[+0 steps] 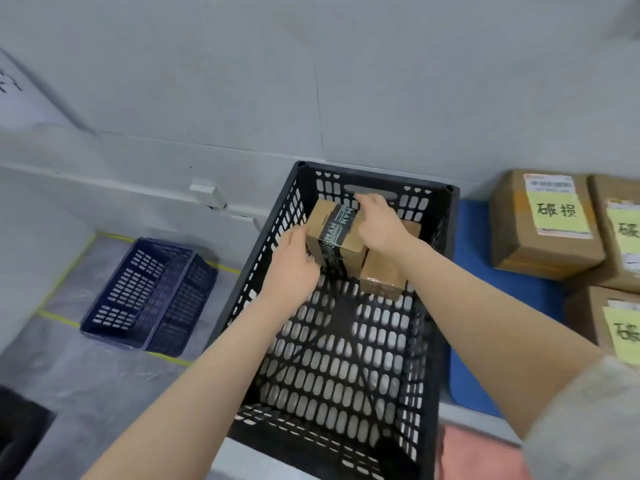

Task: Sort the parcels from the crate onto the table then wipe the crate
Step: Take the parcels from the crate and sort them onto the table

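Note:
A black perforated crate stands in front of me, its floor mostly bare. At its far end I hold a small brown parcel wrapped with black printed tape. My left hand grips its near left side. My right hand curls over its far right edge. A second small brown parcel sits on the crate floor just right of it, partly under my right wrist.
Brown parcels with yellow handwritten notes lie on a blue mat on the table to the right. A pink cloth lies at the crate's near right corner. A dark blue crate sits on the floor at left.

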The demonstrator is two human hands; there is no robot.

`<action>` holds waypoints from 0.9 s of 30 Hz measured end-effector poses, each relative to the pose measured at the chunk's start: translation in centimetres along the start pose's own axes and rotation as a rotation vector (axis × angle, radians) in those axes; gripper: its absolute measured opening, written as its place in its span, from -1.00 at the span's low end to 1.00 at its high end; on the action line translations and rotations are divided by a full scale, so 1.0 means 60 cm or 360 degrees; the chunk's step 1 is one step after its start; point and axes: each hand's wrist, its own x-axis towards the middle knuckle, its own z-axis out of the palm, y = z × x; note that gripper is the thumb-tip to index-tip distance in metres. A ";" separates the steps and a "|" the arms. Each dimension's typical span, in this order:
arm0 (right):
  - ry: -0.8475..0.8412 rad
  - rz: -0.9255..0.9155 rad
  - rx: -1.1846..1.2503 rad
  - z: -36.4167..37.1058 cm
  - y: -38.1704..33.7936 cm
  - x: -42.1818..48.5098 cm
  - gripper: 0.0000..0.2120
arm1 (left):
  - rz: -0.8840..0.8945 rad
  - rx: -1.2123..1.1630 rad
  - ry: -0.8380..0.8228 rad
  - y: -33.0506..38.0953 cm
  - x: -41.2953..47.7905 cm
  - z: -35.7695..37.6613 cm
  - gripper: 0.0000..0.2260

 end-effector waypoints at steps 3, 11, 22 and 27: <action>-0.0003 0.0040 -0.0012 0.019 0.016 0.012 -0.54 | 0.0057 -0.0018 -0.0102 -0.010 0.038 -0.005 -0.44; -0.0112 0.0093 0.0239 0.100 0.028 -0.121 -0.67 | -0.0142 -0.0162 -0.0394 -0.047 0.053 0.036 -0.62; -0.0241 0.0174 0.0083 0.191 0.054 -0.181 -0.56 | -0.0133 -0.0075 -0.0501 -0.126 -0.042 0.109 -0.58; -0.0141 0.0282 0.0149 0.193 0.059 -0.156 -0.48 | 0.0118 0.0140 -0.0498 -0.147 -0.043 0.113 -0.50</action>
